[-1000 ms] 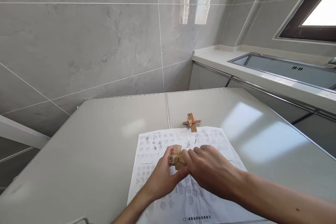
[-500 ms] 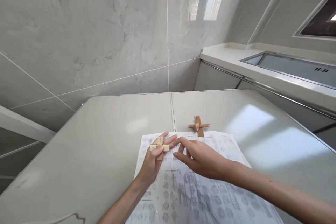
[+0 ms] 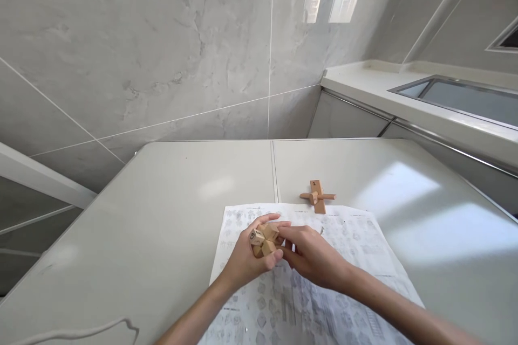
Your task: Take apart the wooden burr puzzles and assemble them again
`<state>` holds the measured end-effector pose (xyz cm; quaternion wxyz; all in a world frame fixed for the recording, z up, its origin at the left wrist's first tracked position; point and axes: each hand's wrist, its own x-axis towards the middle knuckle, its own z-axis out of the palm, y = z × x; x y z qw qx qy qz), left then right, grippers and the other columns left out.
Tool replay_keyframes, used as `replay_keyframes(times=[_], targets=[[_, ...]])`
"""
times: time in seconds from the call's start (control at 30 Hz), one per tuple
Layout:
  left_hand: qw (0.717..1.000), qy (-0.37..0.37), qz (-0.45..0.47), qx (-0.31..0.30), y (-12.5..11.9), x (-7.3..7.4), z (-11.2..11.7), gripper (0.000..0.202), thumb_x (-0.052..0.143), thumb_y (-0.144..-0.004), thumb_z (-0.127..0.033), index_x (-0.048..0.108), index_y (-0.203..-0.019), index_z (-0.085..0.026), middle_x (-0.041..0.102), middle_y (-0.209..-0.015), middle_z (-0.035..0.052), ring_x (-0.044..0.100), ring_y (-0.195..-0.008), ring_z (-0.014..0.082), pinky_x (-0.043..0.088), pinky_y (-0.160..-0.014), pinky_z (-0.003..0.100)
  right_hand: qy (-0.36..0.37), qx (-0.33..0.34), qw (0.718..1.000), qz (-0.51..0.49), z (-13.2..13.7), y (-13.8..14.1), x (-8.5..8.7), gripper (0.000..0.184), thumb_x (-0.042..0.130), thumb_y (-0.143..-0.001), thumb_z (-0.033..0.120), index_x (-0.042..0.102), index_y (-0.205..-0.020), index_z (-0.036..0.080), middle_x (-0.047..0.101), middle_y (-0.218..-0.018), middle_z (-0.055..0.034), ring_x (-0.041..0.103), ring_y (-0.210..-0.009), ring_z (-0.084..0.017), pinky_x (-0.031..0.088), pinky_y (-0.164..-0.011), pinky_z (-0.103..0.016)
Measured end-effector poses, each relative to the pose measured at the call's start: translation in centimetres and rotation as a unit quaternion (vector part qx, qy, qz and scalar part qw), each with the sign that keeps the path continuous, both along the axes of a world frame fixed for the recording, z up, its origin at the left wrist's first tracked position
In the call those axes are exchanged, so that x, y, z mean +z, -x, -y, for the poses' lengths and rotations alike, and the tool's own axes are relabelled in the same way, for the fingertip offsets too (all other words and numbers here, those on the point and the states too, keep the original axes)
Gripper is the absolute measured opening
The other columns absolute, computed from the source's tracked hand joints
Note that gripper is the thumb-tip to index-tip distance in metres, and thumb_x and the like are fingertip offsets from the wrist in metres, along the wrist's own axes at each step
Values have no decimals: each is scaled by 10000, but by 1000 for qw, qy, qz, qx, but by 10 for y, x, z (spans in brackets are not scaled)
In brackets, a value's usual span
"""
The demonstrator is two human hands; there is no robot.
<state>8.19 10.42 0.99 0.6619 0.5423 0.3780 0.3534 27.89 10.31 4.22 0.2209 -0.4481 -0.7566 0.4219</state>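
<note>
Wooden puzzle point(image 3: 264, 240): a cluster of short crossed bars, held just above the printed sheet point(image 3: 356, 242), near its far left part.
Orientation: the bar with a marked end face runs roughly left to right, marked end to the left and slightly raised. Other bars cross it, so the cluster as a whole has no single long axis.
Left hand point(image 3: 243, 261): grip closed around the puzzle, fingers over the far side, thumb on the near side.
Right hand point(image 3: 311, 256): grip narrow, fingertips pinched on the puzzle's right side.
The sheet lies flat on the grey surface point(image 3: 170, 210).
Second cross-shaped puzzle point(image 3: 318, 197): rests on the surface just beyond the sheet's far edge, apart from both hands; its numbered bar points away from the person, with a thinner bar across it.
</note>
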Motion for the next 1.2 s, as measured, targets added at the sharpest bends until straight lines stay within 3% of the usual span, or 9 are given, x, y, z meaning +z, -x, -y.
replay_keyframes(times=[0.17, 0.3, 0.43, 0.5, 0.6, 0.77, 0.83, 0.97, 1.2], targets=[[999, 7, 39, 15, -4, 0, 3, 665, 821, -872, -487, 547, -1415, -217, 597, -1526, 194, 748, -1074, 289, 644, -851, 391, 95, -8, 991, -91, 8, 1, -15, 211, 504, -1055, 248, 559, -853, 220, 646, -719, 6, 582, -626, -169, 423, -607, -282], [998, 14, 49, 41, -3, -3, 1, 546, 814, -886, -513, 611, -1286, -201, 624, -1494, 189, 748, -921, 231, 648, -779, 373, 138, -22, 980, -142, 6, 2, -21, 399, 473, -1109, 525, 594, -888, 216, 622, -685, -2, 548, -607, -173, 413, -590, -290], [998, 8, 26, 57, 0, -4, 0, 592, 834, -873, -511, 634, -1346, -215, 682, -1430, 167, 741, -1108, 288, 623, -943, 409, 189, -10, 960, -208, 5, 5, -25, 482, 461, -1089, 645, 574, -883, 225, 575, -678, 13, 517, -600, -164, 406, -596, -296], [998, -4, 20, 60, 2, -4, -1, 622, 847, -861, -514, 640, -1367, -217, 700, -1407, 163, 690, -1267, 330, 581, -1051, 431, 217, 1, 946, -241, 5, 7, -27, 486, 476, -1077, 664, 574, -891, 225, 548, -683, 24, 495, -591, -153, 402, -593, -294], [999, -4, 32, 39, 3, -2, -1, 687, 871, -827, -539, 633, -1389, -224, 680, -1440, 176, 655, -1339, 372, 574, -1069, 463, 281, 27, 911, -300, 4, 10, -32, 477, 532, -1057, 655, 583, -881, 215, 552, -711, 25, 477, -564, -129, 390, -581, -283], [998, -15, 57, -18, 0, 3, -2, 761, 880, -806, -563, 594, -1436, -248, 660, -1465, 179, 601, -1397, 388, 551, -1086, 493, 435, 80, 797, -412, 4, 13, -51, 563, 538, -1006, 716, 528, -767, 207, 491, -611, 49, 369, -387, -75, 276, -416, -247], [998, -16, 54, -18, -2, 4, -2, 735, 876, -814, -550, 589, -1423, -252, 656, -1463, 175, 650, -1327, 364, 563, -1057, 469, 462, 94, 767, -435, 3, 12, -57, 560, 591, -979, 721, 529, -779, 201, 487, -635, 54, 389, -374, -65, 276, -389, -229], [999, 11, 50, 7, -4, 3, -3, 674, 882, -804, -558, 609, -1332, -241, 650, -1444, 166, 743, -1096, 293, 603, -933, 405, 460, 89, 750, -468, 1, 8, -60, 504, 633, -999, 661, 551, -841, 190, 470, -663, 67, 441, -402, -59, 317, -407, -200], [994, 45, 94, -16, -2, -2, -6, 714, 928, -749, -557, 644, -1320, -234, 704, -1343, 143, 678, -1256, 355, 573, -1010, 445, 457, 105, 730, -497, 1, 7, -62, 481, 592, -1052, 601, 567, -837, 171, 483, -654, 57, 441, -409, -59, 345, -418, -195]])
